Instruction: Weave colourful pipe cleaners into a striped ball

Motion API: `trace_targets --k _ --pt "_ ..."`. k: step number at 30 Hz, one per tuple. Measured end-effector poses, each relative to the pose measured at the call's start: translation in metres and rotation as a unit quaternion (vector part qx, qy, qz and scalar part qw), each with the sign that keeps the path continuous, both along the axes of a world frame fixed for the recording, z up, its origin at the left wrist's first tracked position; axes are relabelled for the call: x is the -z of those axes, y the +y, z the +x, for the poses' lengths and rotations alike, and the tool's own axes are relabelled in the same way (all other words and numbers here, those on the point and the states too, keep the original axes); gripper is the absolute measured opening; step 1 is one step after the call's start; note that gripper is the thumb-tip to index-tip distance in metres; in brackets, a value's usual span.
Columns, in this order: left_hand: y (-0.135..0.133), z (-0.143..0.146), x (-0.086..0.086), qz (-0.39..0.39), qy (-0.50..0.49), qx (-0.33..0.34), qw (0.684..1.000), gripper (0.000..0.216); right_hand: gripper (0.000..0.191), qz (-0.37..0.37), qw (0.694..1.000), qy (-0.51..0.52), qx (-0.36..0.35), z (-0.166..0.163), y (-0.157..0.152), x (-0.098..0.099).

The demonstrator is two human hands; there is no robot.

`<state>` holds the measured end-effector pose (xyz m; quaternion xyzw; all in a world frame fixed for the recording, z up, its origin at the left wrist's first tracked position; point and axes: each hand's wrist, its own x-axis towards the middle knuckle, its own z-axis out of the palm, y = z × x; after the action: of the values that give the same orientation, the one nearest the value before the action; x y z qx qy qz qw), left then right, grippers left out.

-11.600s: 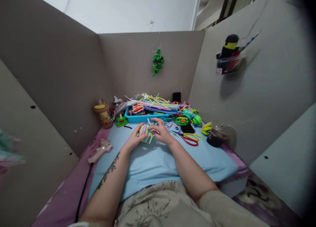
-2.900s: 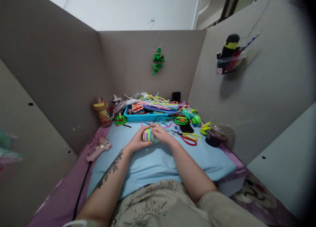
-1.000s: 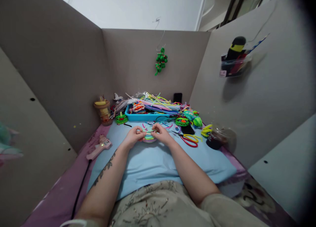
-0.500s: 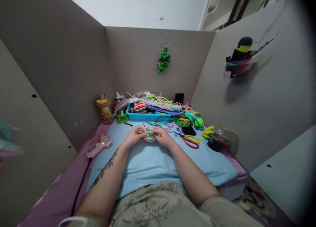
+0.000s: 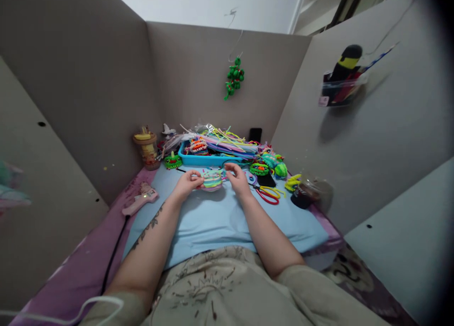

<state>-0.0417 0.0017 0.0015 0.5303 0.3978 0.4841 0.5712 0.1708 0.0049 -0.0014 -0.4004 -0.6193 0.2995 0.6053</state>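
A small round craft piece (image 5: 212, 178) made of coiled pastel pipe cleaners, green, blue and pink, is held just above a light blue pillow (image 5: 227, 222). My left hand (image 5: 187, 183) pinches its left edge with closed fingers. My right hand (image 5: 236, 177) sits at its right side, fingers curled on a thin strand that runs to the piece. Both forearms stretch forward over the pillow.
A blue tray (image 5: 209, 159) heaped with pipe cleaners stands behind the hands. Green and orange coiled pieces (image 5: 259, 168), red-handled scissors (image 5: 264, 196) and a dark lidded cup (image 5: 307, 193) lie to the right. A pink glue gun (image 5: 140, 198) and a jar (image 5: 146, 149) sit left. Grey panels enclose the space.
The hands have lifted the coiled piece slightly and drawn apart, the right hand pulling away to the right. The view has tilted a little.
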Motion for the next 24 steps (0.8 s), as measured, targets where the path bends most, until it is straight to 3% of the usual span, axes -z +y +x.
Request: trace_targets --k 2,5,15,24 --pt "0.002 -0.002 0.001 -0.017 -0.029 -0.003 0.999 0.048 0.027 -0.010 0.998 0.042 0.035 0.004 0.006 0.003" --pt "0.003 -0.005 0.000 -0.036 -0.078 0.010 0.996 0.048 0.024 -0.009 0.997 0.074 0.031 0.005 0.010 0.005" --pt "-0.002 -0.010 -0.006 -0.084 -0.175 0.082 0.978 0.051 0.029 -0.060 0.980 0.072 -0.173 -0.002 -0.006 -0.002" --pt "-0.003 -0.009 -0.007 -0.083 -0.157 0.097 0.979 0.048 0.028 -0.072 0.983 0.071 -0.153 -0.003 -0.011 -0.007"
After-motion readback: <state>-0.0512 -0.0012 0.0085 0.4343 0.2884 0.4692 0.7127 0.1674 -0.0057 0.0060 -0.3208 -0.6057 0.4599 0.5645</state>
